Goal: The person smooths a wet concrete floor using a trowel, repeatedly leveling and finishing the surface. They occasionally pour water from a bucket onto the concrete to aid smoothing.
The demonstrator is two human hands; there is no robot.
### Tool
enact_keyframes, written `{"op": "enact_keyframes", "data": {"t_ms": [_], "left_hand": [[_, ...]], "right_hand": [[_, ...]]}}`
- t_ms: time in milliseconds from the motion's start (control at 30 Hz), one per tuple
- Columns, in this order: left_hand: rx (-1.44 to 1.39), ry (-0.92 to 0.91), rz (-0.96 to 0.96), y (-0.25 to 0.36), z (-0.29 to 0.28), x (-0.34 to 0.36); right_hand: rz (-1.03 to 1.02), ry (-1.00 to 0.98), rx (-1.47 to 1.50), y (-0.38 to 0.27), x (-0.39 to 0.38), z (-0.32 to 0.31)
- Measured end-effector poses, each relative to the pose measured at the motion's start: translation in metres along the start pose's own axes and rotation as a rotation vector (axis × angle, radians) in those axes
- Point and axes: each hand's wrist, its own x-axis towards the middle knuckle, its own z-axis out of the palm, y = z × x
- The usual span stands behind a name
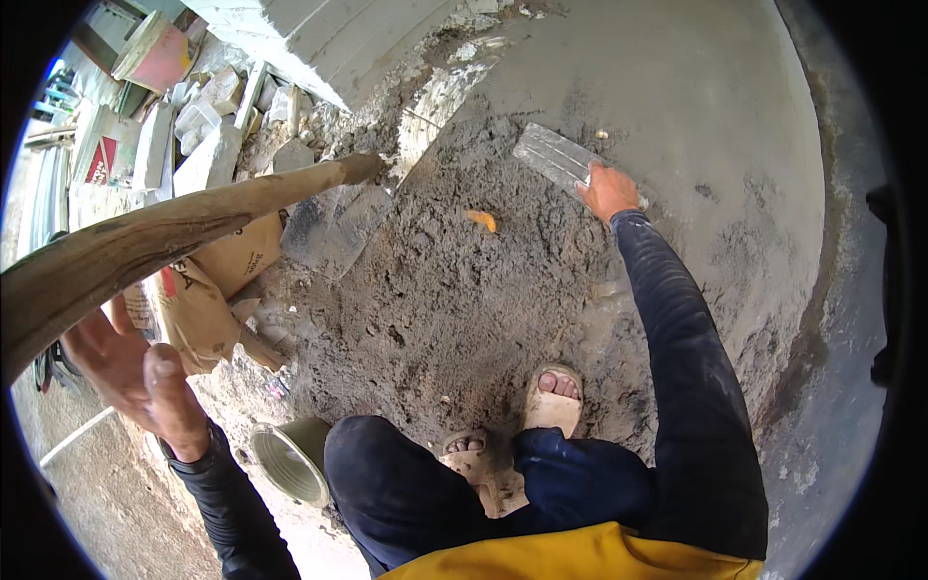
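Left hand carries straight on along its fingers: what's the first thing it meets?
Probably the wooden pole, which crosses the picture right at the fingers of the left hand. Depth is unclear, so the hand might pass beneath it.

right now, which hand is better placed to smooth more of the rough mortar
Probably the right hand: it holds the trowel where rough mortar meets smoother surface. The left hand is away by the pole, with no tool visible in it.
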Motion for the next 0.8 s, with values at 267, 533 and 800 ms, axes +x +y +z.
{"op": "enact_keyframes", "data": {"t_ms": [267, 533, 800], "left_hand": [[-0.805, 0.415, -0.231, 0.006, 0.042, -0.009], [0.006, -1.083, 0.072, -0.029, 0.300, -0.177], [-0.223, -0.972, -0.571, -0.050, 0.322, -0.149]], "right_hand": [[0.344, -0.087, 0.618, -0.014, -0.081, 0.010], [0.430, -0.100, 0.797, 0.002, -0.142, 0.027], [0.435, -0.089, 0.825, 0.025, -0.162, 0.020]]}}
